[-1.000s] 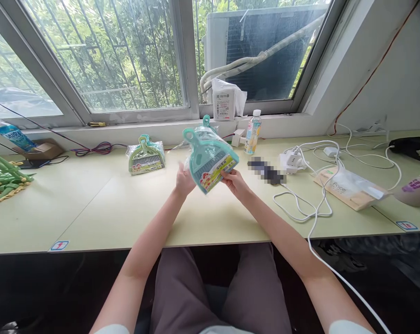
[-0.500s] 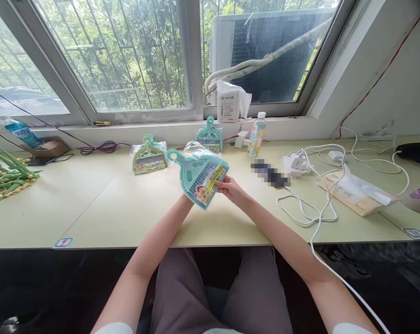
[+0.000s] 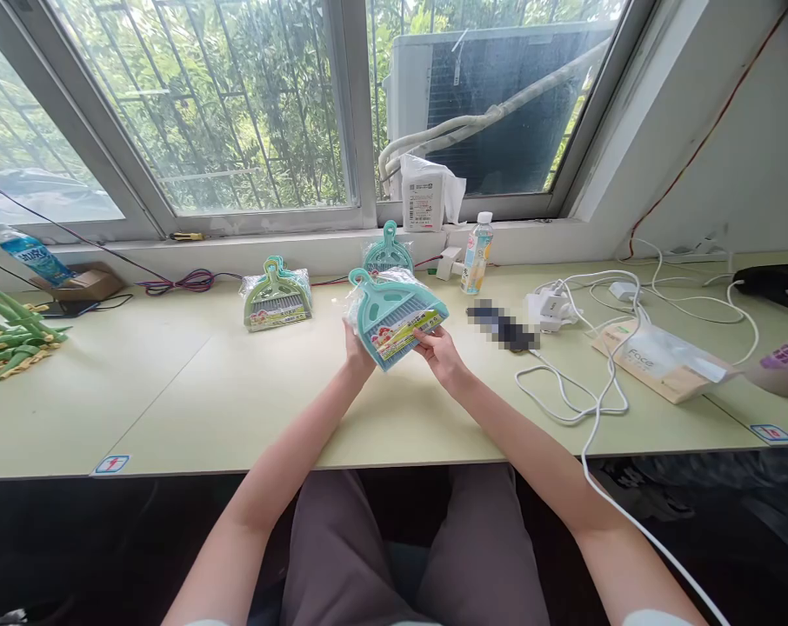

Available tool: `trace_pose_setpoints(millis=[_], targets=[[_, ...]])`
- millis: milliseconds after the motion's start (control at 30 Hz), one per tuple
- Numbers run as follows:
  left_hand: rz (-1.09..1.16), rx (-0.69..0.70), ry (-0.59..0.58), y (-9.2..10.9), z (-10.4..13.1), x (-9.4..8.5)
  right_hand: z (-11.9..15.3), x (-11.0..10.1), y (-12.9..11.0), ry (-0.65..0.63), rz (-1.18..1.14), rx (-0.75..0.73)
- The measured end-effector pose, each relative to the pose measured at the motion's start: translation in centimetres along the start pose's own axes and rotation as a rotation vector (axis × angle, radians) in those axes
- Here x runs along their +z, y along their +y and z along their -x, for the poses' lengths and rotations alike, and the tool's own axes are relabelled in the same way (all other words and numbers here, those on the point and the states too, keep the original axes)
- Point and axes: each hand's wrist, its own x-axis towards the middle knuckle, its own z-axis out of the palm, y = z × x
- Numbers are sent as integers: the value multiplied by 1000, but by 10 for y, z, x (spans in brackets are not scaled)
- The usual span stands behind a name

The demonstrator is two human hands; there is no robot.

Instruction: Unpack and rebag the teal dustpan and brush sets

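A teal dustpan and brush set [image 3: 397,315] in clear wrap is held up above the middle of the table, tilted, with its handle toward the upper left. My right hand [image 3: 437,350] grips its lower right edge, thumb on the printed label. My left hand [image 3: 358,348] supports it from the left and behind; part of those fingers is hidden by the set. Behind it another teal set [image 3: 389,250] leans near the window ledge. A wrapped green set [image 3: 277,300] stands to the left.
At the back are a drink bottle [image 3: 477,254] and a tissue pack [image 3: 424,202]. White cables [image 3: 603,404], a charger [image 3: 551,306], a blurred dark object [image 3: 504,325] and a tan packet [image 3: 664,361] lie right. Far left are green plants [image 3: 16,339] and a cardboard box [image 3: 92,283].
The held set has turned clockwise and shifted slightly right and up. More of my left hand shows beside it. The other person's fingers at the far left are out of view.
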Motion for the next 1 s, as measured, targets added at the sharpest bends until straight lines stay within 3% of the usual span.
trace_pose_setpoints(millis=[133, 267, 500, 600, 767, 933, 1000], targets=[[-158, 118, 62, 5, 8, 1, -5, -6, -2, 91, -28, -53], [-359, 121, 124, -1, 7, 0, -9, -7, -4, 148, -28, -57], [-502, 158, 65, -5, 6, -2, -18, -16, -10, 371, -87, -32], [-543, 163, 45, -8, 6, -2, -21, -22, -13, 411, -100, 22], [-558, 254, 19, -7, 4, -5, -22, -22, -14, 327, -114, 18], [-542, 320, 62, 4, 2, -7, -22, -16, -13, 74, -35, 40], [-537, 299, 61, 7, 4, -6, -21, -16, -12, 42, 29, 48]])
